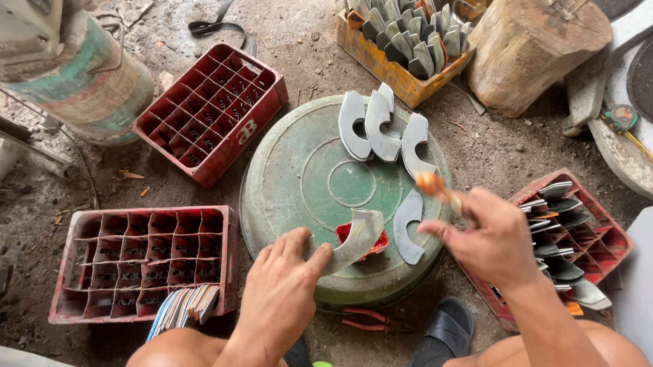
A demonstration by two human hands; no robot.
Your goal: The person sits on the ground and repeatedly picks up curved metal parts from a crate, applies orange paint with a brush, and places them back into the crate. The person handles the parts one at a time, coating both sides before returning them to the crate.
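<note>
My left hand (281, 287) grips a curved grey metal blade (357, 237) and holds it over a small red dish (376, 243) on a round green drum lid (296, 178). My right hand (489, 240) is shut on a thin stick with an orange tip (430, 184), raised just right of the blade. Three more curved blades (377, 127) lie at the far side of the lid. Another blade (406, 230) lies beside the dish.
Two red compartment crates (212, 111) (146, 261) sit to the left. A third red crate (572, 240) with blades is on the right. An orange box (401, 39) full of blades and a wooden stump (533, 38) stand behind. Red-handled pliers (369, 321) lie by my knees.
</note>
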